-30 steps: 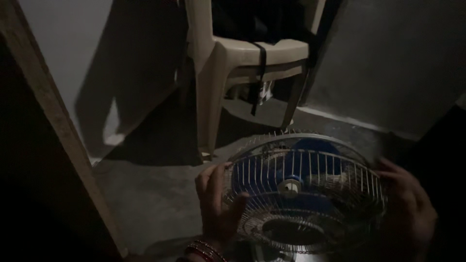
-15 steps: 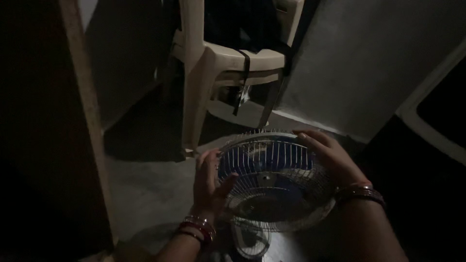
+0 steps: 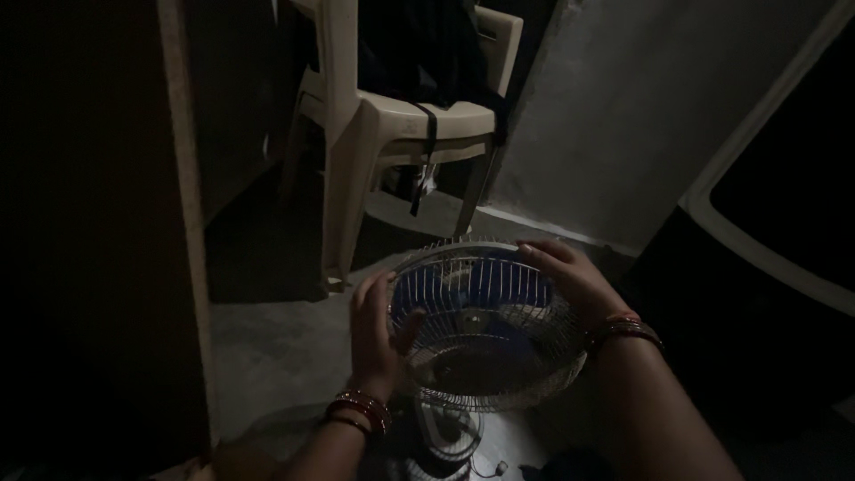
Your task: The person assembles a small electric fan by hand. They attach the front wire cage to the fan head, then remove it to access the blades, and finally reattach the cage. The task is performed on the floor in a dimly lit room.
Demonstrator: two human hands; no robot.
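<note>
Head view, dim room. Left hand (image 3: 374, 334) pressing flat on left rim of fan (image 3: 485, 325), thumb hooking wire guard, fingers spread. Right hand (image 3: 574, 285) gripping far-right rim, fingers curling over top. Fan sitting low on floor (image 3: 267, 356), near centre. Blue blades showing inside guard. Chair (image 3: 383, 125) standing far behind fan. Bangles (image 3: 361, 411) circling left wrist.

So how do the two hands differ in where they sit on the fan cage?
The left hand clasps the near left edge of the fan cage, thumb across the wires. The right hand lies over the far right rim, fingers pointing left. Both wear red bangles and touch the cage.
</note>
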